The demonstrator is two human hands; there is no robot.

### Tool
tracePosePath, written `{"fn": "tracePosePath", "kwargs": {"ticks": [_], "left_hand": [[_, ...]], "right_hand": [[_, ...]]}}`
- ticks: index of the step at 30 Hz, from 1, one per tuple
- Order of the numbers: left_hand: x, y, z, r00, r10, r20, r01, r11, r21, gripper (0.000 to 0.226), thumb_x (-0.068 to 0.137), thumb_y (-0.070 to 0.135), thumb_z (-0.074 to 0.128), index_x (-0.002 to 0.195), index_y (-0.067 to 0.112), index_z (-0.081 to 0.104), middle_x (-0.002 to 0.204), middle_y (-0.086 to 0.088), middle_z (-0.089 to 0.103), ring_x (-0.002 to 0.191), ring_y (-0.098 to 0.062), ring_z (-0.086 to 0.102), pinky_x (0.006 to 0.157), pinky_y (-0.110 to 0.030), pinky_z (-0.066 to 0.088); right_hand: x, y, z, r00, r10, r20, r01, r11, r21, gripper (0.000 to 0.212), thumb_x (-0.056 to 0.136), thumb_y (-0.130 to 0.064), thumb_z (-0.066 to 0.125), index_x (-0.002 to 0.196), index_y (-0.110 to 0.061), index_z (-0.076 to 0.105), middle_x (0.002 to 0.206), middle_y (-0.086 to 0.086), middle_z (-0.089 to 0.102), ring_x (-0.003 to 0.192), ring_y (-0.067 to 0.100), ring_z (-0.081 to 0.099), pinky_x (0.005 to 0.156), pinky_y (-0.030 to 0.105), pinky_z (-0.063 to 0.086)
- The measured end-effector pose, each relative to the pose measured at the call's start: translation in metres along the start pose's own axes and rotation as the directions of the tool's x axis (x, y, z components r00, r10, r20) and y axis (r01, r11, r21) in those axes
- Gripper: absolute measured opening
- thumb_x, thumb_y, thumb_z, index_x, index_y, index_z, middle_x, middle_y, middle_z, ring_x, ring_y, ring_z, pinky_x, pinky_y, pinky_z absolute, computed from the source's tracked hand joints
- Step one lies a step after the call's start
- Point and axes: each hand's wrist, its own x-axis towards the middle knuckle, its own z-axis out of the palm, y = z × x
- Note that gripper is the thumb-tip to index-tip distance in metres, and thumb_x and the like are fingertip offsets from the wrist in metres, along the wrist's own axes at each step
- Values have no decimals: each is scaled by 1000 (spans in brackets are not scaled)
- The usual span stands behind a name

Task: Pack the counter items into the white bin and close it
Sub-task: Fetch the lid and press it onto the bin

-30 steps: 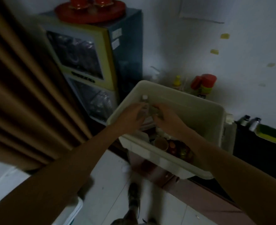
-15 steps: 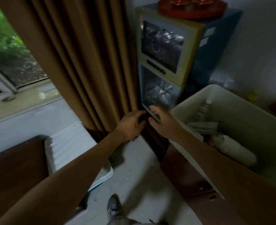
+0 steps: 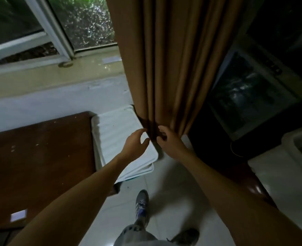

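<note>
Hands reach forward, both empty: left hand loosely cupped above the white lid, right hand with fingers curled, just beside the brown curtain. Lid lies flat by the dark wooden surface, apparently stacked on similar pieces. White bin sits far right, well apart, unlidded. Risks: curtain hem snagging the lid on lifting; grabbing two stacked pieces; dim light hiding the edges.
</note>
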Motion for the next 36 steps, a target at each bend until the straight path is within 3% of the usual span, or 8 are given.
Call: {"fn": "tracePosePath", "kwargs": {"ticks": [6, 11, 14, 19, 24, 27, 31, 36], "left_hand": [[16, -80, 5, 983, -166, 77, 168, 986, -22, 46, 98, 30, 50, 142, 17, 43, 147, -2, 45, 135, -21, 41, 112, -34, 31], [29, -131, 30, 957, -249, 146, 251, 968, 4, 46, 97, 30, 50, 141, 17, 43, 149, -3, 42, 136, -22, 39, 113, -36, 31], [42, -162, 52, 944, -281, 172, 279, 960, 38, 50, 96, 33, 50, 142, 18, 41, 154, -4, 34, 142, -23, 30, 116, -39, 27], [62, -198, 85, 934, -263, 242, 235, 962, 141, 58, 95, 36, 51, 147, 18, 33, 160, -5, 20, 147, -26, 20, 118, -44, 24], [77, -219, 117, 946, -203, 252, 153, 966, 207, 65, 94, 40, 52, 149, 18, 27, 162, -7, 12, 148, -27, 13, 119, -42, 19], [77, -228, 133, 943, -191, 271, 138, 969, 205, 66, 93, 40, 52, 150, 20, 24, 162, -6, 8, 149, -27, 8, 120, -44, 18], [73, -237, 146, 928, -193, 318, 127, 968, 217, 67, 93, 40, 54, 149, 21, 24, 163, -5, 3, 150, -27, 4, 119, -46, 19], [66, -235, 143, 965, -134, 225, 84, 972, 219, 59, 88, 37, 60, 139, 19, 36, 157, -8, 17, 142, -32, 22, 114, -43, 30]], "right_hand": [[52, 16, 76, 990, 121, 78, -122, 993, -2, 47, 96, -33, 52, 141, -26, 39, 145, 0, 46, 131, 22, 47, 106, 38, 43], [92, 51, 117, 976, 187, 111, -184, 982, -38, 49, 97, -27, 51, 144, -21, 36, 151, 2, 37, 136, 23, 40, 106, 33, 37], [115, 79, 145, 970, 208, 123, -197, 975, -102, 51, 96, -28, 52, 144, -20, 37, 152, 4, 35, 137, 25, 38, 110, 39, 37], [146, 117, 174, 974, 211, 78, -185, 950, -252, 61, 91, -30, 56, 145, -11, 34, 152, 10, 35, 140, 29, 32, 112, 45, 34], [167, 149, 184, 963, 268, 18, -241, 891, -385, 72, 94, -32, 52, 152, -9, 16, 158, 15, 20, 145, 32, 21, 116, 47, 26], [177, 167, 186, 955, 293, -42, -284, 870, -403, 68, 95, -31, 49, 150, -6, 19, 151, 18, 35, 135, 35, 38, 110, 47, 35], [186, 178, 190, 931, 361, -47, -348, 845, -405, 60, 98, -35, 46, 146, -6, 26, 143, 21, 40, 123, 38, 49, 100, 49, 44], [190, 175, 191, 920, 367, -136, -392, 868, -304, 43, 101, -32, 42, 126, 4, 44, 127, 25, 46, 109, 39, 53, 87, 43, 47]]}}
